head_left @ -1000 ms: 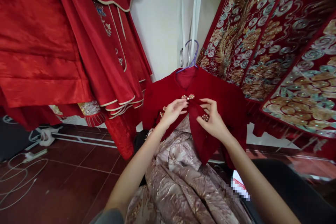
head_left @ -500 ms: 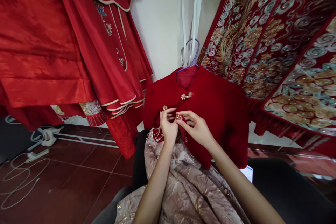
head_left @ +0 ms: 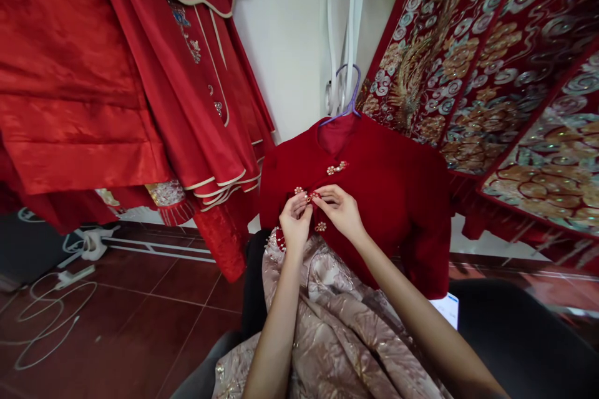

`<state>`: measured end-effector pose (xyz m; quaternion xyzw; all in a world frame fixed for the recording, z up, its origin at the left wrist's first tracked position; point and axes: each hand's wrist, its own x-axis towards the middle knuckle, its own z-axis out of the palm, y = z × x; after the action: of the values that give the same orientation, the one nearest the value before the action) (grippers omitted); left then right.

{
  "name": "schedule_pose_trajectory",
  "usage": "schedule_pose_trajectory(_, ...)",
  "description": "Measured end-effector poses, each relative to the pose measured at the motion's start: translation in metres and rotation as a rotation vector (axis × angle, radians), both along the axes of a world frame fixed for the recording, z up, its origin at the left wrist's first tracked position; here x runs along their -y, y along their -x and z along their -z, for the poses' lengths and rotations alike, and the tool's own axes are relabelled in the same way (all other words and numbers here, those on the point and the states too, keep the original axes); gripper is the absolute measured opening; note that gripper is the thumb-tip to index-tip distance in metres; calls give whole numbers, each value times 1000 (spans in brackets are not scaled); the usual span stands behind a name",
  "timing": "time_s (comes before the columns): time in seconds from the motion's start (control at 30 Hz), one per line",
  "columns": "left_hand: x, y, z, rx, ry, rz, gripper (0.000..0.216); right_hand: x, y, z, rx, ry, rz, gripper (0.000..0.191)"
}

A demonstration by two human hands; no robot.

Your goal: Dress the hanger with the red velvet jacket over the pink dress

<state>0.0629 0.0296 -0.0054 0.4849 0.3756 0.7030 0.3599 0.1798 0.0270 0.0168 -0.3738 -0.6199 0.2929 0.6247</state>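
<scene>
A red velvet jacket (head_left: 388, 199) hangs in front of me on a purple hanger (head_left: 357, 90). Down its front run beaded flower fasteners; the top fastener (head_left: 337, 168) is joined across the opening. At the second one, my left hand (head_left: 294, 221) pinches the left side, just below a beaded flower (head_left: 298, 190). My right hand (head_left: 344, 212) closes thumb and finger on a small red beaded fastener (head_left: 314, 196), its tip meeting the left fingertips. Another beaded flower (head_left: 321, 227) shows below the hands. Bead strings (head_left: 279, 239) dangle at the jacket's left edge.
Shiny pinkish patterned cloth (head_left: 327, 318) covers my lap. Red garments (head_left: 206, 87) hang at left, embroidered red ones (head_left: 486, 75) at right. White cables (head_left: 56, 305) lie on the tiled floor. A black seat (head_left: 515, 330) stands at right, a phone-like lit screen (head_left: 447, 308) beside it.
Both hands have risen slightly, and the right has shifted the small fastener up towards the left fingers. A lower beaded flower now shows below them. The view has shifted a little.
</scene>
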Motion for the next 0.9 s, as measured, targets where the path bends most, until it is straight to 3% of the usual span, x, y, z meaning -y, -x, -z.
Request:
schedule_pose_trajectory(0.27, 2, 2, -3, -23, -30, -64, 26, 4, 8, -4, 2, -15, 105, 23)
schedule_pose_trajectory(0.57, -4, 8, 2, -165, -22, -134, 24, 0, 9, -2, 3, -27, 103, 23)
schedule_pose_trajectory(0.9, -7, 18, -14, -203, 16, -23, 16, -5, 12, 0, 9, -50, 112, 24)
